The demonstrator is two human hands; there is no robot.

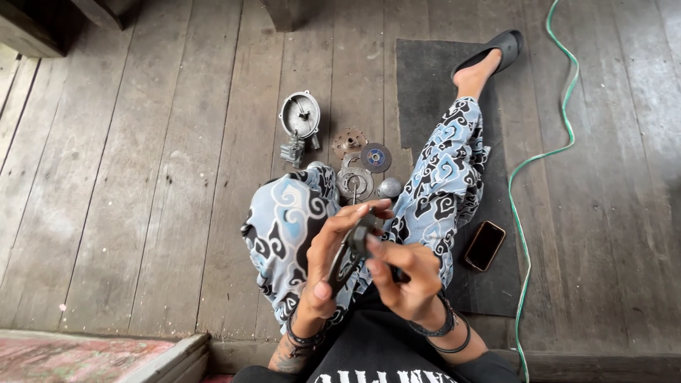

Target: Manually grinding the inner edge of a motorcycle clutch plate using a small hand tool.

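While the person is sitting on the plank floor (142,177) with legs stretched out, both hands are working close to the chest on one dark part (352,250), a flat, ring-like piece of metal. The left hand (328,259) is gripping it along its lower edge, thumb curled underneath and fingers closed over the top. The right hand (404,276) is pinching the upper right side of it, fingers drawn together on the metal. What exactly the fingertips are doing to it I cannot tell, since the hands are hiding most of it.

Judging by the spread beyond, the job is sitting somewhere in the middle: several pieces are lying loose rather than joined. Just past the knees, a round plate with a shaft (354,183) and a small metal dome (389,187) are resting between the legs. A little farther, a grey disc with a blue centre (375,157) is lying beside a rusty perforated disc (349,140). Farthest out, a round housing (299,115) is lying open-side up, touching a small cast block (292,150). To the right, a phone (485,245) is lying on a dark mat (425,85), and a green cable (546,152) is running along the boards.
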